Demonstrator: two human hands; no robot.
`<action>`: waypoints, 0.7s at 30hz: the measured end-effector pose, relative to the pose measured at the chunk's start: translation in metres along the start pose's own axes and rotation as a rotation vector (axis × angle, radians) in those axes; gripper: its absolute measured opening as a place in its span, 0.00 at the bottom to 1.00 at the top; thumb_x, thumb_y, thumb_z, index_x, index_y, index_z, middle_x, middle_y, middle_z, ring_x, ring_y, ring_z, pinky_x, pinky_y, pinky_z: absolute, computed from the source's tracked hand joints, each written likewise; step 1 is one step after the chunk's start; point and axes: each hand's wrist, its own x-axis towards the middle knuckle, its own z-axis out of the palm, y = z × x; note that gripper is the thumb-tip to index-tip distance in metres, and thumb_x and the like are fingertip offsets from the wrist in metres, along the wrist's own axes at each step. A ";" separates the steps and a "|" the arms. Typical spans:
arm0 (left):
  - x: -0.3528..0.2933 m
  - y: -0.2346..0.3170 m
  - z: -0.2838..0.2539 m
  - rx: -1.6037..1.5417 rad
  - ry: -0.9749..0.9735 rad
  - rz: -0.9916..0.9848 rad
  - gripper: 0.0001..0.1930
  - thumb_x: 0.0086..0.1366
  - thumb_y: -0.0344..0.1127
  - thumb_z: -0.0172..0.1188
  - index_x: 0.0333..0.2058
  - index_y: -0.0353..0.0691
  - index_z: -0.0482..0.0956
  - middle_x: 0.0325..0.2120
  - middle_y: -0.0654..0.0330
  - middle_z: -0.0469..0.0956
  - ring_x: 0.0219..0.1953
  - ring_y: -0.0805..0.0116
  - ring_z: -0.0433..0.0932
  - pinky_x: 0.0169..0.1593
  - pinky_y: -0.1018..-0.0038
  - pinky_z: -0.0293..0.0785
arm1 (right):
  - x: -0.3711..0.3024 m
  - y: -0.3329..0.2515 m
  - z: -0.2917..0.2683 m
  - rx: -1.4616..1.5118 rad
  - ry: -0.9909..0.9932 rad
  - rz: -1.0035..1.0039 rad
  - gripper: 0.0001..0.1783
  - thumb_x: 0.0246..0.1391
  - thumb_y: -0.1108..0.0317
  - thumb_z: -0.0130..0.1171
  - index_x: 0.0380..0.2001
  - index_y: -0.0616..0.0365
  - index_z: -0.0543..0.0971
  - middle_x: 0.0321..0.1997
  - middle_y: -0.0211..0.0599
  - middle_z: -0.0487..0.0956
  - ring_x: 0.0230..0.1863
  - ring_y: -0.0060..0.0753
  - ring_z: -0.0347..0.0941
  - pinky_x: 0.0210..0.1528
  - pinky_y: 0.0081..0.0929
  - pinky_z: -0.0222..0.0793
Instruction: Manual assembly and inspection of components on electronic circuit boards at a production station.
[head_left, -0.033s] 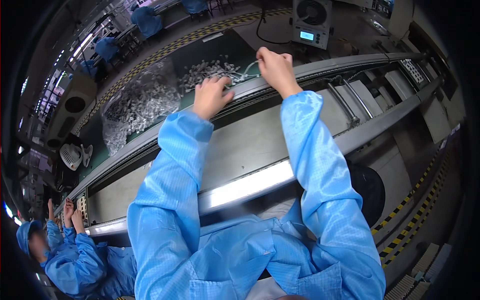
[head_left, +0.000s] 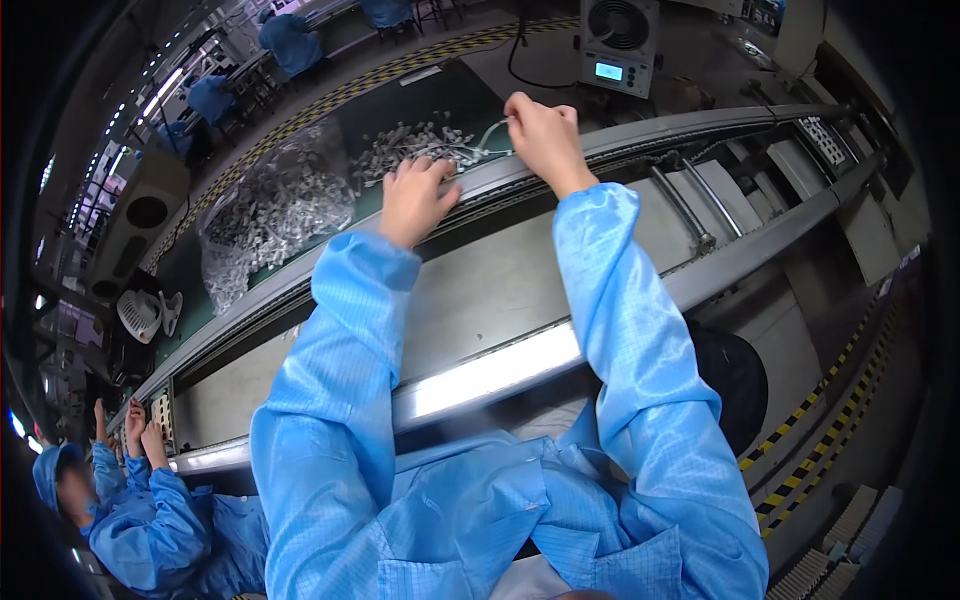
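Note:
My right hand (head_left: pixel 545 140) is raised at the far rail, thumb and fingers closed on a thin white cable (head_left: pixel 490 130). The cable curves down from my fingertips toward the pile of small white connectors with short leads (head_left: pixel 405 145). My left hand (head_left: pixel 415 200) rests at the near edge of that pile, its fingers bent and apart, the thumb away from them. No held thing shows in it. Left of the pile lies a clear plastic bag (head_left: pixel 275 215) full of similar small grey-white parts.
A metal conveyor rail (head_left: pixel 690 125) runs between me and the green work surface (head_left: pixel 470 85). A box with a fan and lit display (head_left: pixel 617 50) stands beyond. At the far left is a white fan-like device (head_left: pixel 140 313). A co-worker in blue (head_left: pixel 150 520) sits lower left.
The whole picture has shifted slightly left. Both hands keep nearly the same pose, the right still pinching the cable.

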 end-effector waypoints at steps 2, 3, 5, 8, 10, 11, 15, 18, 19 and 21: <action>-0.009 -0.005 0.006 0.048 0.071 0.037 0.12 0.59 0.38 0.64 0.41 0.41 0.81 0.38 0.58 0.81 0.45 0.52 0.77 0.49 0.60 0.72 | 0.001 -0.002 -0.004 0.050 0.104 -0.016 0.03 0.59 0.67 0.57 0.36 0.52 0.76 0.24 0.30 0.80 0.29 0.41 0.78 0.50 0.36 0.62; -0.009 -0.013 0.007 0.050 0.072 0.035 0.12 0.59 0.38 0.64 0.41 0.41 0.81 0.38 0.58 0.81 0.45 0.52 0.77 0.49 0.60 0.72 | 0.004 -0.003 -0.010 0.052 0.105 -0.018 0.03 0.59 0.67 0.57 0.36 0.52 0.76 0.24 0.30 0.80 0.29 0.41 0.78 0.50 0.36 0.62; -0.011 -0.031 0.007 -0.208 0.101 -0.002 0.09 0.61 0.34 0.62 0.39 0.39 0.83 0.35 0.57 0.82 0.40 0.55 0.80 0.47 0.64 0.75 | 0.009 -0.009 -0.015 0.126 0.241 -0.007 0.04 0.59 0.67 0.57 0.36 0.53 0.76 0.23 0.30 0.80 0.27 0.39 0.78 0.47 0.35 0.64; 0.004 -0.038 -0.006 -0.587 0.188 -0.135 0.08 0.64 0.31 0.61 0.40 0.37 0.84 0.33 0.58 0.84 0.37 0.69 0.81 0.44 0.74 0.75 | 0.006 -0.002 -0.017 0.098 0.249 0.011 0.04 0.59 0.67 0.58 0.36 0.53 0.76 0.22 0.30 0.80 0.26 0.37 0.79 0.47 0.35 0.65; 0.018 -0.043 -0.022 -0.807 0.226 -0.231 0.10 0.65 0.31 0.61 0.43 0.34 0.83 0.35 0.59 0.83 0.38 0.74 0.80 0.45 0.78 0.74 | 0.005 0.002 -0.016 0.095 0.233 0.005 0.04 0.59 0.67 0.58 0.36 0.54 0.76 0.22 0.30 0.80 0.26 0.37 0.79 0.47 0.35 0.65; 0.027 -0.040 -0.033 -0.895 0.236 -0.293 0.11 0.65 0.31 0.61 0.44 0.32 0.82 0.35 0.60 0.83 0.39 0.75 0.79 0.46 0.79 0.74 | 0.004 0.005 -0.016 0.084 0.212 0.030 0.04 0.59 0.67 0.58 0.36 0.54 0.76 0.23 0.30 0.81 0.26 0.37 0.79 0.47 0.35 0.65; 0.046 -0.060 -0.052 -0.840 0.147 -0.323 0.15 0.68 0.38 0.59 0.50 0.39 0.80 0.39 0.65 0.81 0.39 0.78 0.75 0.40 0.80 0.68 | 0.005 0.002 -0.017 0.092 0.170 0.066 0.05 0.60 0.67 0.57 0.36 0.55 0.76 0.24 0.32 0.81 0.27 0.38 0.79 0.48 0.36 0.65; 0.045 -0.060 -0.064 -0.948 0.196 -0.388 0.15 0.68 0.38 0.58 0.50 0.40 0.80 0.38 0.66 0.81 0.41 0.79 0.75 0.42 0.80 0.68 | 0.004 0.004 -0.015 0.103 0.160 0.072 0.05 0.59 0.68 0.59 0.36 0.56 0.76 0.23 0.33 0.80 0.25 0.37 0.79 0.43 0.33 0.69; 0.044 -0.059 -0.068 -1.053 0.212 -0.444 0.14 0.69 0.38 0.57 0.50 0.41 0.81 0.38 0.66 0.80 0.42 0.79 0.75 0.42 0.80 0.68 | 0.004 0.005 -0.014 0.125 0.148 0.093 0.05 0.59 0.68 0.59 0.35 0.57 0.76 0.22 0.33 0.80 0.25 0.37 0.79 0.41 0.31 0.70; 0.035 -0.054 -0.076 -1.147 0.211 -0.460 0.14 0.69 0.38 0.58 0.50 0.41 0.80 0.41 0.66 0.80 0.42 0.80 0.75 0.42 0.82 0.67 | 0.007 0.007 -0.012 0.145 0.116 0.093 0.05 0.60 0.66 0.57 0.36 0.53 0.75 0.20 0.27 0.79 0.25 0.36 0.77 0.48 0.36 0.62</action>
